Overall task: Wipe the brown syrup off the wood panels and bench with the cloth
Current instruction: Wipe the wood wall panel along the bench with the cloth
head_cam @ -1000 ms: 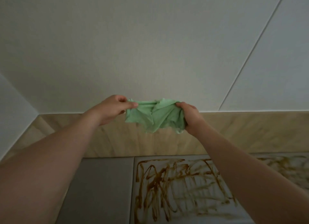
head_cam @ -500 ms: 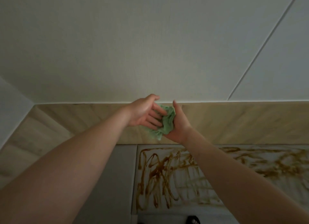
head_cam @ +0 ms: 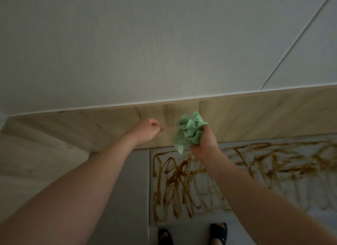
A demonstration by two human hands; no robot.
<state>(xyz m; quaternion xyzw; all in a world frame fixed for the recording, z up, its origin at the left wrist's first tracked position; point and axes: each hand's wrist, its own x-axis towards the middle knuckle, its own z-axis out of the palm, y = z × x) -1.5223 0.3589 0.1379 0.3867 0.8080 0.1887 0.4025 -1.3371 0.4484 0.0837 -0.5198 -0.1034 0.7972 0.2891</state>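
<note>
Head camera is showing the right hand (head_cam: 205, 146) clutching the bunched green cloth (head_cam: 189, 130), while the left hand (head_cam: 148, 130) is curling into an empty fist just beside it. Both are hovering in front of the wood panel (head_cam: 264, 117). Brown syrup (head_cam: 175, 180) is streaking the bench (head_cam: 131, 190) below the right hand.

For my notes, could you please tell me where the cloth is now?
In the head view, the cloth is bunched in the right hand, centre-right, in front of the wood panel, just above the syrup.
</note>
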